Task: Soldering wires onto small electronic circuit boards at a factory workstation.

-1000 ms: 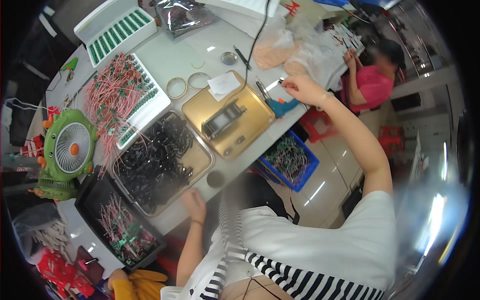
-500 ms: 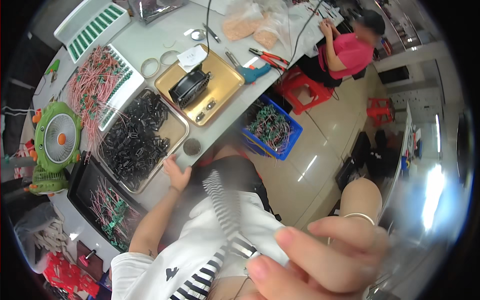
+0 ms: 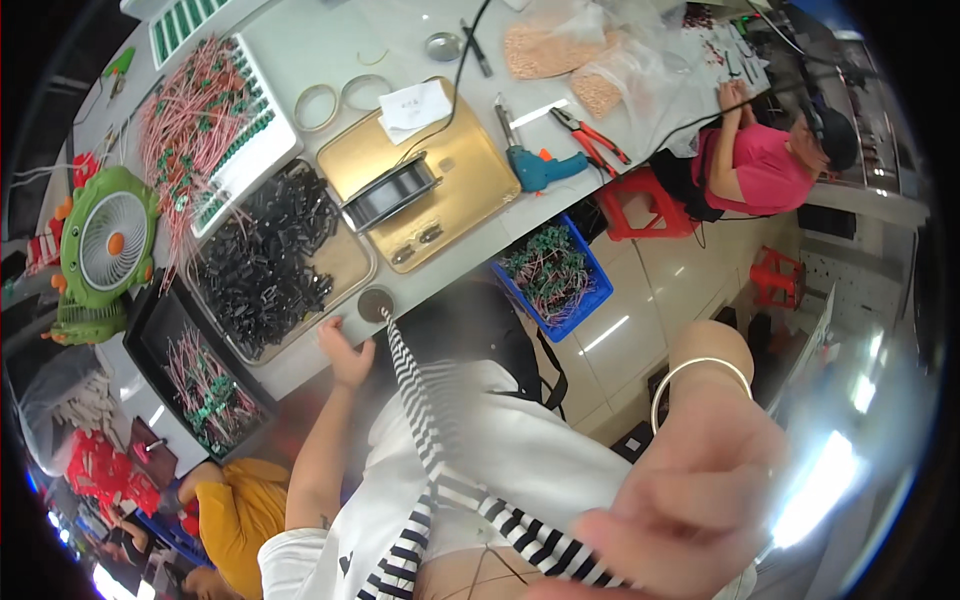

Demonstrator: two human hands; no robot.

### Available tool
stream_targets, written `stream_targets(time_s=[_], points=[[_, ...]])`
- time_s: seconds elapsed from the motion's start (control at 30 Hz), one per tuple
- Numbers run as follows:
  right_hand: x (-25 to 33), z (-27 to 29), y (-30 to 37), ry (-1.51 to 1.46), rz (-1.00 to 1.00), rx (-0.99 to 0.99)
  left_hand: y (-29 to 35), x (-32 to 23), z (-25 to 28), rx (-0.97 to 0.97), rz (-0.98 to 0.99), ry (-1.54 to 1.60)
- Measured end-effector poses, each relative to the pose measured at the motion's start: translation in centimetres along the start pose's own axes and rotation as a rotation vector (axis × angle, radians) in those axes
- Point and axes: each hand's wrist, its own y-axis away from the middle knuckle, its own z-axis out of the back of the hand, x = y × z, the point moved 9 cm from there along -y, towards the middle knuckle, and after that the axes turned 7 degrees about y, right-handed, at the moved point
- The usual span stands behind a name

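My left hand (image 3: 345,352) rests at the table's edge, thumb apart from the fingers, holding nothing. Beside it are a metal tray (image 3: 352,285) heaped with small black plastic parts (image 3: 262,265) and a small round dark container (image 3: 376,303). Raised close to the camera at the lower right is my right hand (image 3: 700,490), wearing a bangle (image 3: 690,372) at the wrist. Its fingers look curled but are smeared by motion, so whether they hold anything is unclear. A black-and-white striped strap (image 3: 415,410) hangs over my white shirt.
A gold tray (image 3: 470,130) holds a black spool-like object (image 3: 392,192). Near it lie a blue glue gun (image 3: 545,170) and red-handled pliers (image 3: 590,140). Wired green boards fill a blue bin (image 3: 605,295). A green fan (image 3: 110,235) stands left; a pink-shirted person (image 3: 755,165) sits far right.
The view has shifted and turned. My right hand has moved slightly and its fingers look more curled. A person in yellow has come into view at the lower left. My left hand stays at the table edge.
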Motion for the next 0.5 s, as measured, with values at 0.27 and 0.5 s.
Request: stream_targets(time_s=[0.27, 0.5], points=[[-0.4, -16.4, 22.2, -0.238, -1.200, 0.713, -1.2, -2.3, 0.6, 0.064, -0.095, 0.165], [1.6, -25.2, 28.7, 0.068, -1.586, 1.040, -0.4, -0.5, 1.6, 0.369, -0.141, 0.307]])
